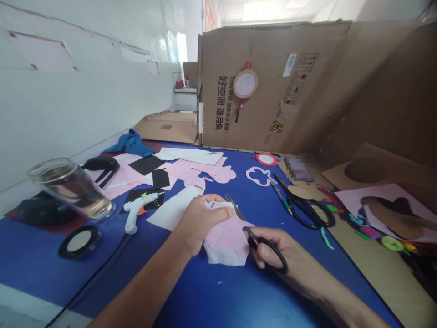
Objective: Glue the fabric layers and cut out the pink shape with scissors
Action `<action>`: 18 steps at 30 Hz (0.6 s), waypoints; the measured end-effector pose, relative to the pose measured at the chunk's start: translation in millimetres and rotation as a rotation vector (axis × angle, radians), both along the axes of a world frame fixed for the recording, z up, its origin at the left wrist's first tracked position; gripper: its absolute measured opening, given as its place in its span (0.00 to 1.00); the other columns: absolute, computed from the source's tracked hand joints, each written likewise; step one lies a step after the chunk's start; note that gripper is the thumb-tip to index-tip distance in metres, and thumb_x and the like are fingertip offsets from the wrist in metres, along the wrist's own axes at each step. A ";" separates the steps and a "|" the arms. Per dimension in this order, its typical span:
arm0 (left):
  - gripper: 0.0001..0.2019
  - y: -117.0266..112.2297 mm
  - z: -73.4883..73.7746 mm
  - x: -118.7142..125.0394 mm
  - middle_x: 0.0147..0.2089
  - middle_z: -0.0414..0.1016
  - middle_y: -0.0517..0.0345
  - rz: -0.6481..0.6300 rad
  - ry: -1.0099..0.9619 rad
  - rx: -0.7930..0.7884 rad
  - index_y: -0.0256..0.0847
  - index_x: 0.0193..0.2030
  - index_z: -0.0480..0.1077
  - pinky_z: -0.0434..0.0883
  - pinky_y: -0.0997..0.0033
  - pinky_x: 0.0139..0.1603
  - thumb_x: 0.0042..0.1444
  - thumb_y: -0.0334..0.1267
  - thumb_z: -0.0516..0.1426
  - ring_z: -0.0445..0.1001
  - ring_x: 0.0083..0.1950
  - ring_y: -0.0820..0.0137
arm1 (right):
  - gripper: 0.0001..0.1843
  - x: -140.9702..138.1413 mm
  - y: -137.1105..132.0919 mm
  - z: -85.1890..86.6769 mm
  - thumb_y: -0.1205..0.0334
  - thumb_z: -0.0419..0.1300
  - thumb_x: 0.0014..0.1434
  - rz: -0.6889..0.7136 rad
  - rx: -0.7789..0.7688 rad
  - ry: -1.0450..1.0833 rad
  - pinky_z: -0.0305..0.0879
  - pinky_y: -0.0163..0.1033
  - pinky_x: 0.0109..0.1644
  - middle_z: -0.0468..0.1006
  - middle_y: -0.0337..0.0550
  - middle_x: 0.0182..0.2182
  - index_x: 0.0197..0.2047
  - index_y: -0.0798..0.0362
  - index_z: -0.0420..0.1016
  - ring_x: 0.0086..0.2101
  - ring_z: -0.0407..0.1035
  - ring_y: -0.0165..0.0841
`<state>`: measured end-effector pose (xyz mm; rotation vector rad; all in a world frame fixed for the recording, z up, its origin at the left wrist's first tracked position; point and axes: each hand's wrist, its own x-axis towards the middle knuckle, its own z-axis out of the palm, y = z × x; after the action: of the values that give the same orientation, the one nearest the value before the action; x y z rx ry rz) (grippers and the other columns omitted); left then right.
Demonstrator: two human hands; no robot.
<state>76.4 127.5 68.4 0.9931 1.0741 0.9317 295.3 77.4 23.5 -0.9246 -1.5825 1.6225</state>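
My left hand [201,221] pinches a pink sheet [227,234] together with a white sheet [223,258] that shows below it. In my right hand [278,250] is a pair of black-handled scissors [271,248], its fingers in and around the loops. The scissor blades reach up to the right edge of the pink and white sheets and look parted there. Behind my left hand lies a larger white sheet [174,207] on the blue table [205,300]. Part of the held sheets is hidden under my left fingers.
A white glue gun [134,212], a glass of liquid [78,189] and a black tape roll [80,241] stand left. Black paper [146,165] and a pink flower-shaped cutout [260,176] lie farther back. Larger black scissors [307,207] rest right. A cardboard box wall [266,123] rises behind.
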 end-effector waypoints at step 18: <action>0.15 2.5 -5.4 -1.9 0.29 0.80 0.58 -0.189 0.098 -0.067 0.39 0.36 0.77 0.71 0.72 0.30 0.44 0.39 0.73 0.76 0.28 0.70 | 0.34 24.0 17.2 -4.4 0.39 0.77 0.55 -0.419 -0.015 -0.158 0.66 0.43 0.43 0.83 0.40 0.34 0.58 0.50 0.84 0.35 0.72 0.39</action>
<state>74.5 130.0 63.1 1.0733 1.0662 0.6958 319.4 94.7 19.1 -1.3187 -1.3618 1.2936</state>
